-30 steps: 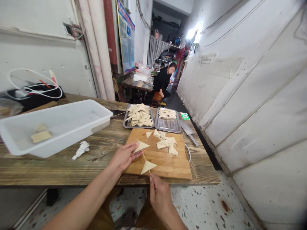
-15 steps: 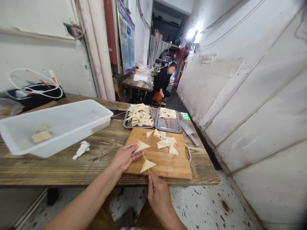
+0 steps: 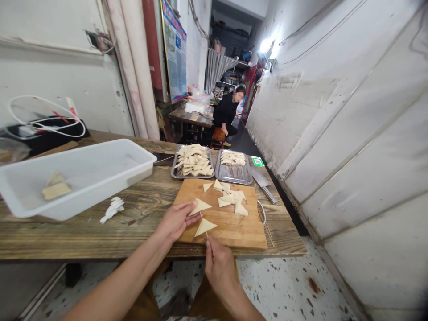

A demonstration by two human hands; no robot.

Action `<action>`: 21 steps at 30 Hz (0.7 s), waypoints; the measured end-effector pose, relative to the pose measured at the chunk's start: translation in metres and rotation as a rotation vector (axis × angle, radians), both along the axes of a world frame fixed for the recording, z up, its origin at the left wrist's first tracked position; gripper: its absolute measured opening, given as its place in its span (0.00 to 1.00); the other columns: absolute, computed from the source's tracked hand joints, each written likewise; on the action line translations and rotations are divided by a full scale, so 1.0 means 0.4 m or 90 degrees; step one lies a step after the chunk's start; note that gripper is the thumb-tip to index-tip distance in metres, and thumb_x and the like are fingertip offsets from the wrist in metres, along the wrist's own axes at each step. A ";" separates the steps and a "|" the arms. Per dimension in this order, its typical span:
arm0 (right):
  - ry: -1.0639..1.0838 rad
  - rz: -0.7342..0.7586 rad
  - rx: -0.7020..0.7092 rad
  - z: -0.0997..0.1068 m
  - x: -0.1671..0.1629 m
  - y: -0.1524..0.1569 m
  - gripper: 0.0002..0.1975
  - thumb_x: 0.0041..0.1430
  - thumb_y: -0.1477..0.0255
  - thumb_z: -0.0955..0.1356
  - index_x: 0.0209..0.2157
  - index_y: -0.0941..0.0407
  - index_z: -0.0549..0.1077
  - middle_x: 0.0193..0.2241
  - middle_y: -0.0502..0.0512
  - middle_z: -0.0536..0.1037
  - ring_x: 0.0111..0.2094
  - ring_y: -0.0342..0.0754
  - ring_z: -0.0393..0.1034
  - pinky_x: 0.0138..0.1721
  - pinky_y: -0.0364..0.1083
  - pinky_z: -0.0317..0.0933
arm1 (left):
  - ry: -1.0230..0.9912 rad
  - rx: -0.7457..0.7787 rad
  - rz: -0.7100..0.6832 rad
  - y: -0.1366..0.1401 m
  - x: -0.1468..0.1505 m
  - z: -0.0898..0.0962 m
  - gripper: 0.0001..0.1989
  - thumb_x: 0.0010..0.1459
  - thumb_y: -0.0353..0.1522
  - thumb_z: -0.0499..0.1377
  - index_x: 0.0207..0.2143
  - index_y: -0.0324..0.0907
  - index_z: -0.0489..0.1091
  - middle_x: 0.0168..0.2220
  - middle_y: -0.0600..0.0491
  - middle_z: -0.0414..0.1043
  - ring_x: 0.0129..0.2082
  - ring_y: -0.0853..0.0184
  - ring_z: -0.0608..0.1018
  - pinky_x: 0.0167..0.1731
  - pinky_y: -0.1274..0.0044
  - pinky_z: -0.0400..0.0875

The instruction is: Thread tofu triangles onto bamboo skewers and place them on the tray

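My left hand (image 3: 179,219) is closed on a pale tofu-skin triangle (image 3: 202,206), thumb on top and fingers underneath. A thin wooden skewer (image 3: 207,233) is pinched near its lower end by my right hand (image 3: 220,263). A second tofu-skin triangle (image 3: 205,227) is threaded on the skewer, just below the held one, and the skewer's upper part reaches the held triangle. Both hands are over the near left part of a wooden cutting board (image 3: 234,234). Several loose tofu-skin triangles (image 3: 230,198) lie on the board's far right part.
Behind the board stand a tray piled with skewered pieces (image 3: 195,161) and a tray with a neat row of skewers (image 3: 233,171). A cleaver (image 3: 264,185) lies at right, near loose skewers (image 3: 268,230). At left are a white plastic tub (image 3: 100,189) and crumpled tissue (image 3: 113,210). A person (image 3: 227,111) sits beyond.
The threaded triangle and the one in my left hand are closer together now, with less skewer showing between them. My left hand has shifted slightly right.
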State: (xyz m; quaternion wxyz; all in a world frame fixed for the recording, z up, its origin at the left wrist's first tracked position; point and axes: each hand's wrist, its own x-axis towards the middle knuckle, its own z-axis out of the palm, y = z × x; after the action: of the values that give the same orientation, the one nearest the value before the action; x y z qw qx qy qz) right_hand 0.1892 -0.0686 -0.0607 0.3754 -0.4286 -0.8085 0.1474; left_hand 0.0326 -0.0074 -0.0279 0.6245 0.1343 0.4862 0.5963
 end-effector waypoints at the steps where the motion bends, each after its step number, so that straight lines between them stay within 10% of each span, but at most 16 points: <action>1: -0.002 -0.001 -0.002 0.000 -0.001 0.002 0.17 0.64 0.76 0.54 0.36 0.62 0.72 0.23 0.59 0.76 0.23 0.48 0.72 0.25 0.43 0.63 | 0.000 -0.004 -0.002 0.000 0.002 -0.003 0.04 0.51 0.23 0.60 0.32 0.32 0.72 0.35 0.43 0.76 0.29 0.64 0.79 0.32 0.75 0.77; 15: -0.017 -0.019 0.008 -0.007 0.000 0.036 0.18 0.64 0.75 0.53 0.31 0.60 0.71 0.20 0.56 0.73 0.21 0.46 0.69 0.24 0.40 0.60 | 0.019 0.002 -0.045 -0.009 0.032 -0.021 0.08 0.48 0.28 0.63 0.32 0.33 0.72 0.32 0.43 0.77 0.29 0.66 0.79 0.33 0.76 0.75; 21: 0.052 -0.061 -0.031 -0.033 0.058 0.054 0.18 0.65 0.72 0.54 0.32 0.60 0.71 0.23 0.56 0.74 0.23 0.46 0.69 0.26 0.41 0.60 | 0.387 0.122 0.071 0.077 -0.033 -0.057 0.14 0.45 0.32 0.63 0.38 0.39 0.73 0.36 0.46 0.77 0.36 0.64 0.78 0.41 0.75 0.70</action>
State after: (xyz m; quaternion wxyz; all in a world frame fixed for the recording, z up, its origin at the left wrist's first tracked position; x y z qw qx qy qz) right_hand 0.2126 -0.0469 -0.0741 0.4040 -0.4697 -0.7671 0.1663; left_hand 0.0195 0.0235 -0.0506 0.4017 0.3377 0.5988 0.6050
